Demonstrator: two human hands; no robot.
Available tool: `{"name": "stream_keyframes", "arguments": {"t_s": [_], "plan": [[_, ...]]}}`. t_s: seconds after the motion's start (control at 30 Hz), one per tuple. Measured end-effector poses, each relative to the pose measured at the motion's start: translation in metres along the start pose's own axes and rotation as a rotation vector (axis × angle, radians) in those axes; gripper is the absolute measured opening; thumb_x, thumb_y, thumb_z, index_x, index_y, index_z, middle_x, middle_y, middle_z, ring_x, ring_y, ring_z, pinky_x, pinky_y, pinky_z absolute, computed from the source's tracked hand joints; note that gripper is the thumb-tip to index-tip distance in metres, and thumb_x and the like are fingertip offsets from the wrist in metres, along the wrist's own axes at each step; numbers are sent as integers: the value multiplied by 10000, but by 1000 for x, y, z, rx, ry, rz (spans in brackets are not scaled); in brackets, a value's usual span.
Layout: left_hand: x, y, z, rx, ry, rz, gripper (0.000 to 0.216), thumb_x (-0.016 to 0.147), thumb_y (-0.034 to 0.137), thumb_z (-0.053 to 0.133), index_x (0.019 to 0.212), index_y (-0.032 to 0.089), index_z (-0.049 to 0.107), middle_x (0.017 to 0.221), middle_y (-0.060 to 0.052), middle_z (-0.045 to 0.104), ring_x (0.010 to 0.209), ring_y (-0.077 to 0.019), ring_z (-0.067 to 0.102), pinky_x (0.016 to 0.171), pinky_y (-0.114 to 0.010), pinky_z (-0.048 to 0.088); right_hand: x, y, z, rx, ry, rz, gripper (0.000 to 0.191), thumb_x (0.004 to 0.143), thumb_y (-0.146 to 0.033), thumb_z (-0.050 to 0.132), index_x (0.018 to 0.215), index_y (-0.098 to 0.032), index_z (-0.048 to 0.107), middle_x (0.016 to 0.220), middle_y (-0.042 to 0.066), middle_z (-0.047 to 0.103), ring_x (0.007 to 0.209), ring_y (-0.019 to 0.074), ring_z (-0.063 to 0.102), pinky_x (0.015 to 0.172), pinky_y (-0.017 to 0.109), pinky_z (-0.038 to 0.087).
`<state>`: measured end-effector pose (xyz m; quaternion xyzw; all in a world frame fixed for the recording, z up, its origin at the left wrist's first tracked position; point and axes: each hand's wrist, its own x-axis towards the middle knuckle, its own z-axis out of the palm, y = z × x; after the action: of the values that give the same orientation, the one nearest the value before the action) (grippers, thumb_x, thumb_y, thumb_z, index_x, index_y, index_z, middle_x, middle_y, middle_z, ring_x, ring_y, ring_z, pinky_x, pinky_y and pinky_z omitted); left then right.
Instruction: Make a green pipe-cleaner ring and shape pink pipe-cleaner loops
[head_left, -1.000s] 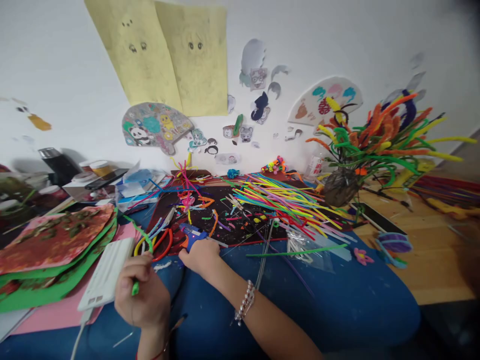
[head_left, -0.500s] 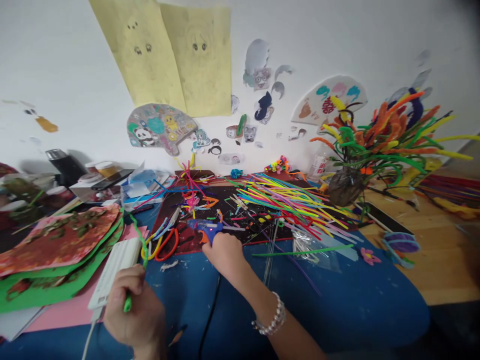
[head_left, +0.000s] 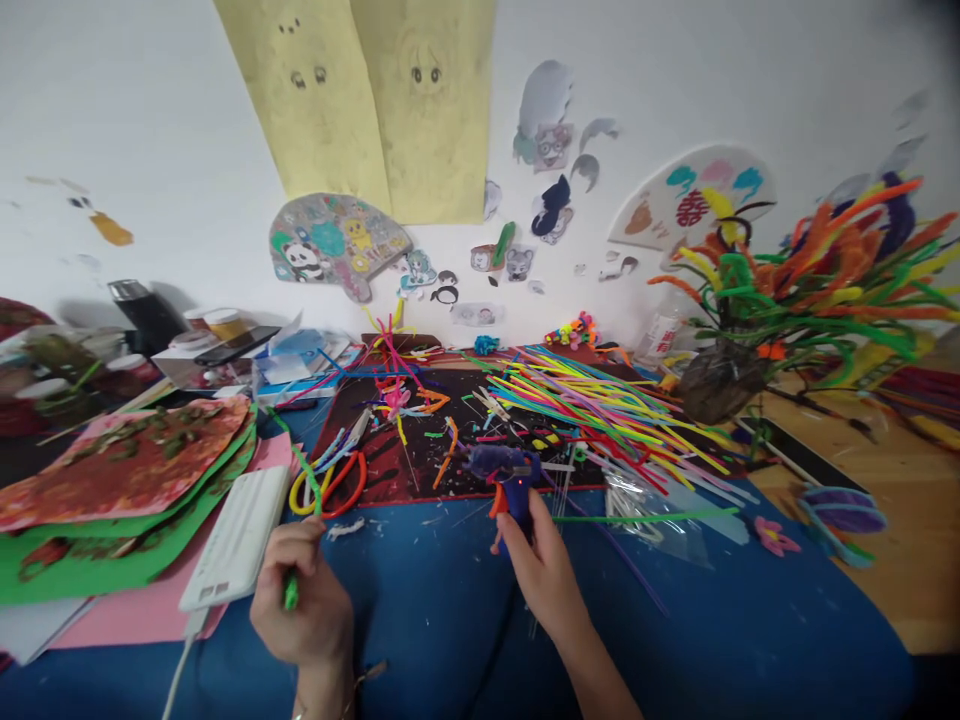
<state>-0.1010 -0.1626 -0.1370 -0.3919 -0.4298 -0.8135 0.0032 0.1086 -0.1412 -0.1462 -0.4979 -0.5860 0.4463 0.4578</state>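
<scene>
My left hand [head_left: 304, 592] is closed around a twisted green pipe cleaner [head_left: 306, 468]; its long end points up and away, and a short end shows below the fingers. In my right hand [head_left: 541, 562] is a blue glue gun [head_left: 517, 478] with an orange trigger, its nozzle pointing left and a small red light lit. The fingers wrap the handle. Just beyond my left hand lie scissors with red and yellow handles [head_left: 352, 485]. A dark red mat [head_left: 390, 487] with scraps and pipe-cleaner pieces lies behind the glue gun.
Many loose pipe cleaners [head_left: 592, 410] lie across the mat. To the left are a white power strip [head_left: 240, 535] and painted papers [head_left: 112, 480]. A vase of pipe-cleaner stems [head_left: 724, 380] and a phone [head_left: 802, 455] stand or lie at right. A clear bag [head_left: 652, 515] rests on the blue table.
My right hand has lifted the glue gun off the mat and brought it nearer and to the right. My left hand, still holding the green pipe cleaner, appears further right as the view shifted.
</scene>
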Motion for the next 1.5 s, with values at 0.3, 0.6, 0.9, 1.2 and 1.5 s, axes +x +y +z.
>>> {"name": "stream_keyframes", "arguments": {"t_s": [0.3, 0.6, 0.9, 1.2, 1.5], "plan": [[-14, -5, -8, 126, -128, 6, 351, 850, 402, 294, 588, 215, 434, 648, -32, 432, 670, -208, 443, 667, -390, 402, -25, 17, -1, 61, 54, -1, 364, 824, -425, 586, 1109, -212, 509, 918, 70, 678, 752, 196, 666, 644, 307, 576], [-16, -3, -5, 131, -148, -31, 217, 803, 367, 354, 718, 213, 482, 662, -6, 402, 678, -199, 439, 688, -374, 406, -20, 11, -2, -421, -84, -251, 255, 909, -371, 480, 1032, -196, 619, 986, 100, 688, 915, 240, 670, 788, 334, 548], [-19, -5, -7, 194, -247, -44, 302, 872, 427, 327, 750, 217, 507, 745, -27, 434, 737, -213, 448, 662, -355, 382, -22, 8, -19, -602, 13, -216, 302, 884, -350, 507, 1144, -226, 598, 1045, 78, 712, 920, 264, 689, 766, 365, 550], [-23, -13, -13, 411, -590, 21, 201, 915, 321, 345, 765, 221, 436, 831, -22, 426, 778, -203, 432, 695, -339, 368, -18, 21, -40, 220, 190, 173, 349, 822, -487, 613, 876, -142, 624, 491, -34, 525, 397, 88, 402, 441, 235, 371], [-20, -1, -7, 425, -788, 70, 205, 941, 211, 288, 840, 215, 466, 864, -31, 432, 804, -192, 448, 713, -330, 370, -19, 30, -55, 563, 95, 200, 291, 868, -451, 572, 867, -161, 606, 516, -35, 527, 343, 39, 322, 400, 214, 266]]}}
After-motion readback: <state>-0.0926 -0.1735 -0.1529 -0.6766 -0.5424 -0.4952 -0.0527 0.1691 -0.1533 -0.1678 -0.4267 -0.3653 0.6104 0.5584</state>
